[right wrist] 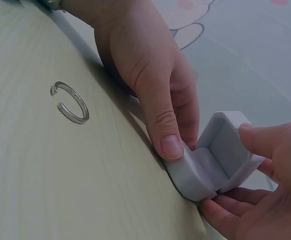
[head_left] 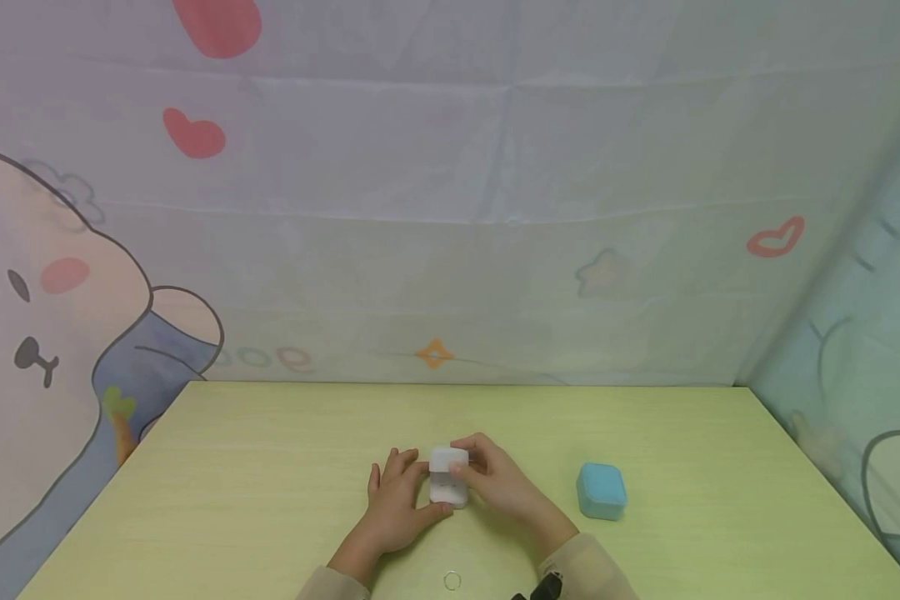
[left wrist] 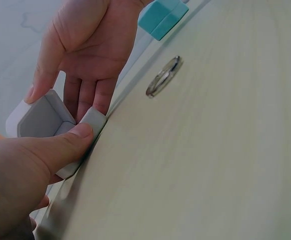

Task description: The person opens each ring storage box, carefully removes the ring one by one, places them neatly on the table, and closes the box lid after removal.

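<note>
A small white ring box [head_left: 448, 493] stands on the table with its lid raised, grey lining showing in both wrist views. My left hand [head_left: 399, 510] grips the base, thumb pressed on the front edge. On the other side, my right hand [head_left: 508, 485] pinches the raised lid [right wrist: 229, 135] between thumb and fingers. No ring shows inside the box. In front of it, nearer to me, a silver ring [head_left: 452, 581] lies on the tabletop; a gap in its band shows in the right wrist view.
A closed light-blue box [head_left: 602, 492] with rounded corners sits to the right of my right hand. The pale yellow table [head_left: 270, 450] ends at a printed cloth backdrop [head_left: 390, 250], and another cloth [head_left: 855, 367] hangs along the right side.
</note>
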A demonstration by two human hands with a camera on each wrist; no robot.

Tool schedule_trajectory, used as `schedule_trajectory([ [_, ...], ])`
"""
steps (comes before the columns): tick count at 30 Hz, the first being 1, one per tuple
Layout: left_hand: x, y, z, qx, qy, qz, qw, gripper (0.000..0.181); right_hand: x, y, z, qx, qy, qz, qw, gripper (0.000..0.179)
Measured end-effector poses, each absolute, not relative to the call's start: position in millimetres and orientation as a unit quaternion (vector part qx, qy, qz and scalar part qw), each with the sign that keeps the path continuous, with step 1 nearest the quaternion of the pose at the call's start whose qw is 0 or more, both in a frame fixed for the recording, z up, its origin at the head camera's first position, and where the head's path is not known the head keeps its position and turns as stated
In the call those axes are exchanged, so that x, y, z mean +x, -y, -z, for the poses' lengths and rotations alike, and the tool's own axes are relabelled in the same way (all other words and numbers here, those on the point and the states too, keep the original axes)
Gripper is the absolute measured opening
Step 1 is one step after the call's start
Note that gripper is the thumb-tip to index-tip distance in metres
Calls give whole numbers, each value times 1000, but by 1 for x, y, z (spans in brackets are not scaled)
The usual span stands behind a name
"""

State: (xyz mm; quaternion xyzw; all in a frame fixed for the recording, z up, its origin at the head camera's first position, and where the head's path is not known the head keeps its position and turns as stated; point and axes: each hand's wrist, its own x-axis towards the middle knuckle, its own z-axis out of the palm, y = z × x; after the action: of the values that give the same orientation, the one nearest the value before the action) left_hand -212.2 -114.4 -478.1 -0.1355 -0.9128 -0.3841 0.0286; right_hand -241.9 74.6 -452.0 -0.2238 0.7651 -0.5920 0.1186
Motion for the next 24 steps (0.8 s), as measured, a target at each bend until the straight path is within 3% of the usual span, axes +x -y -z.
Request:
schedule_trajectory([
  [24,-211,115,476,-136,911,388,30,62,-245,-76,455,-224,-768,586,130,40],
])
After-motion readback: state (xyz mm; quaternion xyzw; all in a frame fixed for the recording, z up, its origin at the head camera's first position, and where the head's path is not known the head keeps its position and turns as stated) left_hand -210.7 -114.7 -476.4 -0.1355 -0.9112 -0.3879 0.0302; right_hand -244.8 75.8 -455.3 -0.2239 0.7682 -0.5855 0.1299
